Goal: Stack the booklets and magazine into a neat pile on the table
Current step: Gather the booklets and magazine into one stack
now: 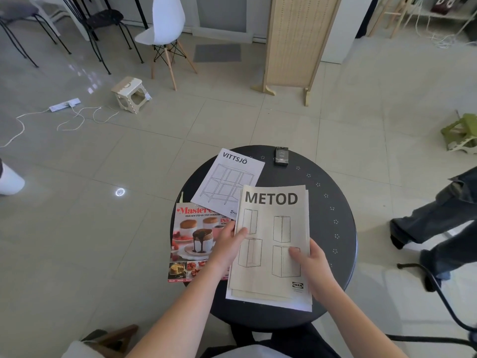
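Round black table (333, 177), seen from above. METOD booklet (271, 244) on top of a small stack of loose sheets at the near right of the table, held along both long edges. Left hand (228, 248) at the left edge: fingers (241, 232) curled over onto the cover, grasping the edge, rest of the hand lying over the magazine. Right hand (313, 264) at the right edge: thumb flat on the cover near the lower right cabinet drawing, remaining fingers hidden beneath the sheets, clamped on the stack. VITTSJÖ booklet (228, 182) flat on the table behind, tilted, near corner tucked under the METOD booklet. Masterclass cookbook magazine (196, 241) to the left, overhanging the table rim, top right corner covered by the VITTSJÖ booklet. Small dark box (280, 156) at the far edge, apart from the papers.
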Demonstrator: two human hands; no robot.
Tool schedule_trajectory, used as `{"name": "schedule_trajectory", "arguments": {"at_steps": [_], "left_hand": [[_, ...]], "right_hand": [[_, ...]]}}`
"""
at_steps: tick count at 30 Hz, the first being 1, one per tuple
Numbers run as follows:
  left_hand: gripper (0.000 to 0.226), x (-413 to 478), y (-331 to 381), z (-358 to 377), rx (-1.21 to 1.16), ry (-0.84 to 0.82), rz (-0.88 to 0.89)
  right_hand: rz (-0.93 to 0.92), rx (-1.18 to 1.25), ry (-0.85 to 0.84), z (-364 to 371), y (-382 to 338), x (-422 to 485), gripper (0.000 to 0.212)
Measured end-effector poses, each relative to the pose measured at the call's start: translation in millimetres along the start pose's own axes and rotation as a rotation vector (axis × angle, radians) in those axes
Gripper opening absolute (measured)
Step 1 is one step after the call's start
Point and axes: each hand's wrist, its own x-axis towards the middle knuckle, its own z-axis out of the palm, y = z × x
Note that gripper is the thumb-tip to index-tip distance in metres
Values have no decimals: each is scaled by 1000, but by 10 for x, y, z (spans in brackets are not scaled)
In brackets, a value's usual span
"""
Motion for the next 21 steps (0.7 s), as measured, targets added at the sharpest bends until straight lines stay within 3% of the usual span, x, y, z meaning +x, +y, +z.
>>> {"name": "schedule_trajectory", "arguments": {"at_steps": [4,8,13,21], "left_hand": [[19,143,10,14,-60,27,-49],[32,289,26,-32,-54,52,-91],[22,576,89,-161,-101,139,-164],[24,1264,307,-428,237,298,-126]], "right_hand": [[17,38,31,-124,-21,80,27],[30,37,68,-233,-22,181,28],[50,37,91,-306,-55,334,27],[94,71,108,-390,-173,655,29]]}}
